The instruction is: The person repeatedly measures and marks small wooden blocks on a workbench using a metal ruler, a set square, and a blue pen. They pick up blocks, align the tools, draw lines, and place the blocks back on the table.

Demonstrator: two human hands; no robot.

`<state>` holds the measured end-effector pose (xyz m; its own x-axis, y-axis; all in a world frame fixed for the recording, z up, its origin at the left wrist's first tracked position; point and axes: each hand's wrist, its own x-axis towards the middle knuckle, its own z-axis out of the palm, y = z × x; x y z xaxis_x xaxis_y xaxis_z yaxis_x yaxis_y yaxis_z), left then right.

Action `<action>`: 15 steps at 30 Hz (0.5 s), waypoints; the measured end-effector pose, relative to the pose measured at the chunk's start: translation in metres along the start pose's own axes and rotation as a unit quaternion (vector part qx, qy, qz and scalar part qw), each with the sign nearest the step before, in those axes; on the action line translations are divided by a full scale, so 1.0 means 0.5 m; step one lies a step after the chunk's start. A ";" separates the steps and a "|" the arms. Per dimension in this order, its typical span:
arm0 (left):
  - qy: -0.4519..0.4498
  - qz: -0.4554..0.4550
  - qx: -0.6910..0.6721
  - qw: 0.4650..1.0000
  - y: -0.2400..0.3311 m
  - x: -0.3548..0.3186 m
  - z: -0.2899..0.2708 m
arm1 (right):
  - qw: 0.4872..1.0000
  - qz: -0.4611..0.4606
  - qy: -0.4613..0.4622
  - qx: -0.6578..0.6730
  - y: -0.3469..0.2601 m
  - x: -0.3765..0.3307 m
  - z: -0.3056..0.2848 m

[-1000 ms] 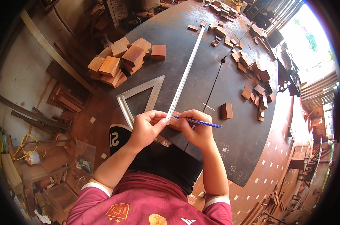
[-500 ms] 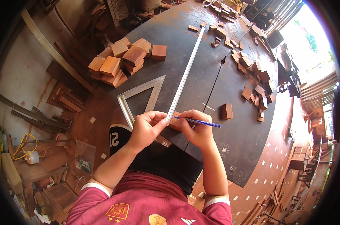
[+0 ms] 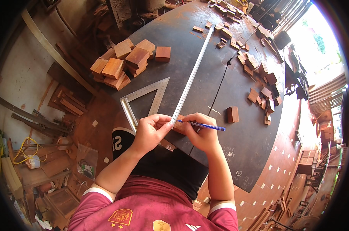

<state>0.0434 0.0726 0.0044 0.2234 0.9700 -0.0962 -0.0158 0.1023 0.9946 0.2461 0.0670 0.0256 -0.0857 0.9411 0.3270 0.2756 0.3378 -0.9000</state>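
Note:
Close to the table's near edge, my left hand (image 3: 154,131) pinches the near end of a long steel ruler (image 3: 192,76), which slants away across the dark tabletop. Under that end lies a reddish wood block (image 3: 179,127), partly covered by my hands. A blue pen (image 3: 206,126) is gripped in my right hand (image 3: 203,134), its tip at the block beside the ruler's edge. My right fingers also rest by the block. Left of the ruler, a metal triangle square (image 3: 159,94) lies flat, its lower end near my left wrist.
A pile of wood blocks (image 3: 114,68) stands at the left, with a single block (image 3: 163,54) beside it. Another block (image 3: 232,114) sits to my right. Many small offcuts (image 3: 253,63) are scattered along the far right of the dark table (image 3: 255,150). A narrow seam crosses the tabletop.
The ruler's far end has swung slightly to the right. The pen has shifted a little left at its back end. Both hands stay nearly in place.

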 end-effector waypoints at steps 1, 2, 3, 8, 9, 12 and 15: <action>0.003 0.003 -0.003 1.000 -0.001 0.000 0.000 | 1.000 -0.002 0.000 0.002 -0.001 0.001 0.001; 0.002 0.004 -0.006 1.000 -0.001 0.000 0.001 | 1.000 -0.003 0.001 0.004 -0.003 0.001 0.002; 0.001 0.005 -0.009 1.000 -0.001 0.001 0.001 | 1.000 -0.004 0.001 0.006 -0.004 0.002 0.002; 0.000 0.005 -0.002 1.000 -0.001 0.001 0.001 | 0.999 -0.020 -0.011 -0.025 -0.008 0.005 -0.003; 0.000 0.005 -0.003 1.000 -0.003 0.001 0.000 | 0.999 -0.024 -0.018 -0.038 -0.008 0.006 -0.005; 0.000 0.004 -0.008 1.000 -0.002 0.000 0.000 | 0.998 -0.021 -0.024 -0.052 -0.007 0.004 -0.008; -0.004 0.002 0.002 1.000 0.001 0.001 -0.001 | 0.998 -0.015 -0.028 -0.051 -0.007 0.005 -0.008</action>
<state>0.0431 0.0730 0.0050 0.2321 0.9683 -0.0926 -0.0125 0.0981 0.9951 0.2490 0.0682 0.0309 -0.1479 0.9312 0.3333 0.3685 0.3646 -0.8551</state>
